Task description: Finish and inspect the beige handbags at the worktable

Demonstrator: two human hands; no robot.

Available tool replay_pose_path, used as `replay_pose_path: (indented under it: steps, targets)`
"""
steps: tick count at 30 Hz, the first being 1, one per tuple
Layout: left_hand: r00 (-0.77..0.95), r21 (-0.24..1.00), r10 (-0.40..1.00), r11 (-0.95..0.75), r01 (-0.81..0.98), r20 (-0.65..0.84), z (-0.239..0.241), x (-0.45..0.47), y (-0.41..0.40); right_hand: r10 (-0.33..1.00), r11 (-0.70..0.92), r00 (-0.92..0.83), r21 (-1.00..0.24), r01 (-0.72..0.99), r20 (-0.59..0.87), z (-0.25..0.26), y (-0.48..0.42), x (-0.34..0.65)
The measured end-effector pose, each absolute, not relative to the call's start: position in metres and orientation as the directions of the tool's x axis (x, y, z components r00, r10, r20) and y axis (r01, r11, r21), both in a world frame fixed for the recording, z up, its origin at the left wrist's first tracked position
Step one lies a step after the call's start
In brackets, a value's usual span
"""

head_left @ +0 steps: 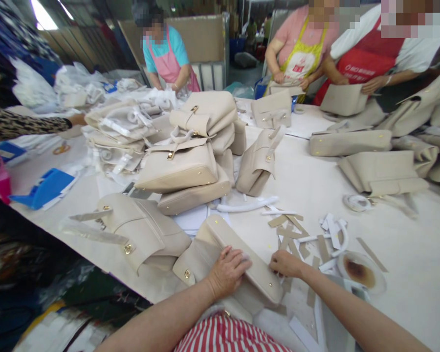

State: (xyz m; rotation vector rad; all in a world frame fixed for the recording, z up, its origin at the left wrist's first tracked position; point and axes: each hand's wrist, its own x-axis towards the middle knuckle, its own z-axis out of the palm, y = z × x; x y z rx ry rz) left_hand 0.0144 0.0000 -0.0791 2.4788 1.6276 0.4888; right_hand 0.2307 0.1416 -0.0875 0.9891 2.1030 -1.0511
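A beige handbag (pixel 220 239) lies bottom-up at the table's near edge, small gold studs on its base. My left hand (pixel 227 274) presses flat on the bag's base, fingers spread over it. My right hand (pixel 285 264) pinches at the bag's right end, fingers closed near a gold stud; what it grips is too small to tell. Cardboard strips (pixel 291 234) and white paper scraps (pixel 333 232) lie just beyond my right hand.
Another beige bag (pixel 143 230) lies to the left, and a stack of bags (pixel 190 156) fills the middle. A small dish with brown residue (pixel 360 271) sits at right. Blue plastic trays (pixel 44 188) lie far left. Several people work along the white table (pixel 407 234).
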Motion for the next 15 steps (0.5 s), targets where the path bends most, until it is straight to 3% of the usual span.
replay_pose_path:
  steps: [8,15]
  targets:
    - [0.368,0.275,0.915,-0.402,0.873,0.169,-0.08,0.014,-0.001,0.459,0.48,-0.437,-0.198,0.855,-0.774,-0.09,0.138,0.208]
    - [0.366,0.289,0.915,-0.401,0.869,0.168,-0.078,0.014,-0.001,0.511,0.422,-0.408,-0.193,0.886,-0.757,-0.091,0.132,0.219]
